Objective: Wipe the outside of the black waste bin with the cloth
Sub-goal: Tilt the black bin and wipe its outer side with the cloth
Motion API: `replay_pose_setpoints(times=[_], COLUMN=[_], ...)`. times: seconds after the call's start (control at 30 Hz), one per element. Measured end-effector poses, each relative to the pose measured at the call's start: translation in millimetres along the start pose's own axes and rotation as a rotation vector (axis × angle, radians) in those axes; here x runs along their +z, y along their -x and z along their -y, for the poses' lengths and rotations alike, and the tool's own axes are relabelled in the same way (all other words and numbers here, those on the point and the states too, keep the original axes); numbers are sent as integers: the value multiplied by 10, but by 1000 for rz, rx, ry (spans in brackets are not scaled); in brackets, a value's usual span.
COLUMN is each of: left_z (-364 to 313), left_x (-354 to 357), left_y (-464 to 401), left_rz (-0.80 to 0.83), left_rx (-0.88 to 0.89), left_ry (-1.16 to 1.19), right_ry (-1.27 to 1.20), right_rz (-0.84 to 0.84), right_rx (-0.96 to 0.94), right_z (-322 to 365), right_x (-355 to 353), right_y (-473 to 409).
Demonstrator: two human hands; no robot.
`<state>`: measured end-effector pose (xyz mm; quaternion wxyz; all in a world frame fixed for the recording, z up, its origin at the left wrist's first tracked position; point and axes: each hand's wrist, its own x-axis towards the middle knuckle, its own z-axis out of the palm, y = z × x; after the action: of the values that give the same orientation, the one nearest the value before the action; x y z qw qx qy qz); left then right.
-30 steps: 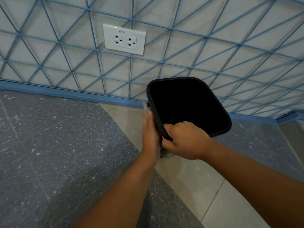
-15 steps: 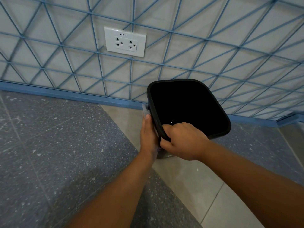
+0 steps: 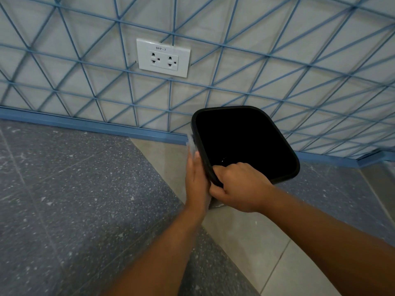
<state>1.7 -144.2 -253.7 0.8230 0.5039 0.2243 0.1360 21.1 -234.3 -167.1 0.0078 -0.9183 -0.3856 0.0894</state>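
Near the middle of the frame sits one black waste bin (image 3: 245, 144). It is smooth plastic, square with round corners, and it tips toward the camera so its dark inside shows. Two hands are on it. At the bin's near corner, the right hand (image 3: 241, 186) has its fingers curled over the rim. Along the bin's left outside wall, the left hand (image 3: 197, 180) lies flat with straight fingers, pressing one pale, soft cloth (image 3: 191, 146). One white wall socket (image 3: 163, 57) with two outlets sits at the upper middle, on pale tiles crossed by blue lines. Lower left, the floor (image 3: 74, 199) is grey and speckled.
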Motion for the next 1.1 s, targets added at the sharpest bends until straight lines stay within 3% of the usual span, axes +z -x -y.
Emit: replay_pose_setpoints(times=[0.07, 0.17, 0.3, 0.4, 0.63, 0.83, 0.97, 1.1], left_z=[29, 1, -1, 19, 9, -49, -2, -77], left_x=[-58, -29, 13, -37, -4, 66, -28, 19], left_y=[-4, -178, 12, -73, 111, -64, 11, -147], left_rz=[58, 18, 28, 78, 25, -60, 50, -32], left_rx=[-24, -105, -41, -109, -21, -105, -77, -107], left_ry=[-40, 64, 66, 88, 51, 131, 108, 106], right_ry=[9, 6, 4, 7, -3, 3, -20, -2], right_rz=[-9, -18, -5, -9, 10, -5, 11, -7], right_rx=[6, 4, -2, -9, 17, 25, 26, 22], right_z=[-3, 19, 4, -4, 8, 59, 46, 50], right_x=[-1, -6, -3, -4, -9, -38, -33, -29], right_y=[3, -41, -18, -8, 11, -50, -13, -34])
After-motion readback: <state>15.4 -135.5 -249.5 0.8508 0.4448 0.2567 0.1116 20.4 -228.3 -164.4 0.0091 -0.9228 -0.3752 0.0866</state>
